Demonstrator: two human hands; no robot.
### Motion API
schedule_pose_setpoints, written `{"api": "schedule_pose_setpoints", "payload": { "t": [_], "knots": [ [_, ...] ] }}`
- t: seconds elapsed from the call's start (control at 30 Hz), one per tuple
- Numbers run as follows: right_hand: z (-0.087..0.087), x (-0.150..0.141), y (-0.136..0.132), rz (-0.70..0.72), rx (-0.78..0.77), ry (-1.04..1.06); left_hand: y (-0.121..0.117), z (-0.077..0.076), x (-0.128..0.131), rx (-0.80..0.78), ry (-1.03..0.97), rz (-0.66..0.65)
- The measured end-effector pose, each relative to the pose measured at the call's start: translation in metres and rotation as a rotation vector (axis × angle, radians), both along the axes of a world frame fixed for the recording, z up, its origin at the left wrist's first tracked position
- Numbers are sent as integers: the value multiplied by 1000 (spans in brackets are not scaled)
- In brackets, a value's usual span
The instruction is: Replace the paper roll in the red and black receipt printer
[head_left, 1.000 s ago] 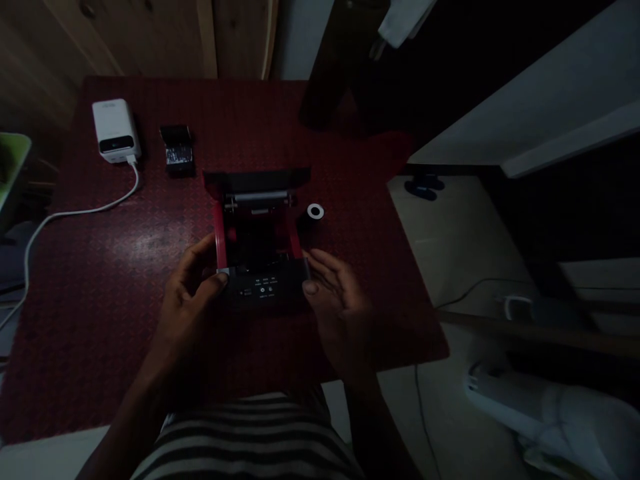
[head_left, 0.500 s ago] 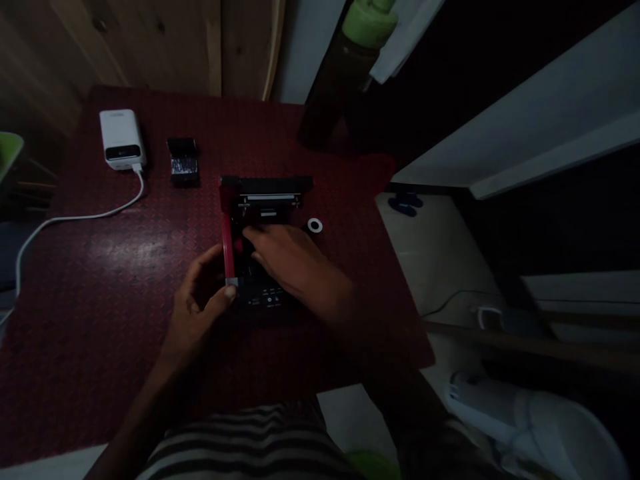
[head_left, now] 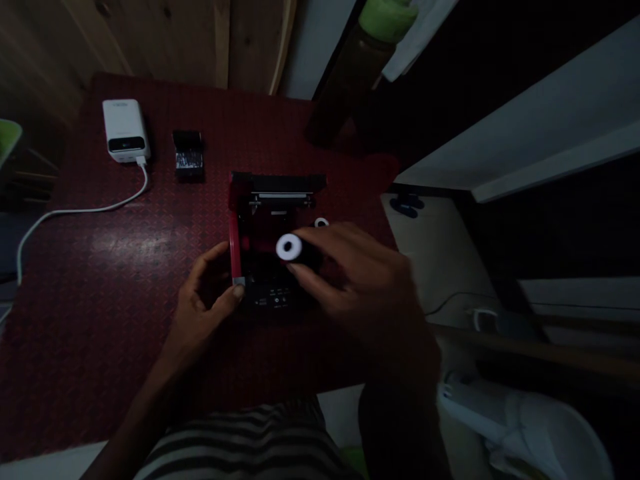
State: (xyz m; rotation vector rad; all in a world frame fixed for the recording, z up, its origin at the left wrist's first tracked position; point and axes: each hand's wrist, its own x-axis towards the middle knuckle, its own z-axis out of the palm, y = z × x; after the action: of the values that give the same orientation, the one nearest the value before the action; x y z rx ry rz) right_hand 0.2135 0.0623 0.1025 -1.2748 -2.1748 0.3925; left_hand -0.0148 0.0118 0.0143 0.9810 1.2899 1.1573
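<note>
A red and black device that looks like a small label printer [head_left: 235, 247] stands on the table with its lid raised at the back. My left hand [head_left: 203, 293] grips its front left corner, thumb on top and fingers curled along the side. My right hand [head_left: 357, 273] pinches a small dark roll [head_left: 289, 247] between thumb and fingers, above the right part of the printer. The roll's round white end with a dark centre hole faces up and left. Behind my right fingers a second roll [head_left: 321, 222] shows only part of its white end.
A white power bank [head_left: 125, 123] with a plugged-in white cable [head_left: 100, 210] lies at the back left. Beside it sits a small black object [head_left: 189, 157]. A green-capped bottle [head_left: 345, 80] stands at the back. The red table's right edge [head_left: 393, 227] borders the floor.
My right hand has come up out of the printer and moved right, now with a roll in its fingers. My left hand stays on the printer's corner. The view has shifted slightly.
</note>
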Motion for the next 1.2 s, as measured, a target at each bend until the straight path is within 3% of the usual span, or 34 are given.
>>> {"api": "schedule_pose_setpoints", "payload": {
  "t": [0.1, 0.23, 0.4, 0.5, 0.6, 0.8, 0.97, 1.1, 1.2],
  "knots": [
    [-4, 38, -27, -145, -35, 346, -1, -2, 0, -9, 15, 6],
    [-32, 76, -50, -328, -128, 709, 0, -8, -2, 9, 52, 36],
    [-84, 73, -57, -507, -383, 660, 1, -12, -5, 15, 108, 46],
    [-107, 58, -52, -418, -444, 568, 1, -11, -5, 22, 164, 49],
    [-120, 49, -46, -344, -438, 533, 2, -9, -5, 30, 155, 47],
    [-123, 58, -51, -291, -485, 502, 2, -4, -5, -9, 143, 46],
    [-107, 84, -55, -268, -555, 460, 2, -6, -6, -32, 158, 52],
    [-95, 97, -26, -398, -428, 442, 1, -7, -5, -46, 142, 62],
    [-100, 88, 13, -374, -374, 432, 2, -5, -4, -43, 145, 65]
  ]
}}
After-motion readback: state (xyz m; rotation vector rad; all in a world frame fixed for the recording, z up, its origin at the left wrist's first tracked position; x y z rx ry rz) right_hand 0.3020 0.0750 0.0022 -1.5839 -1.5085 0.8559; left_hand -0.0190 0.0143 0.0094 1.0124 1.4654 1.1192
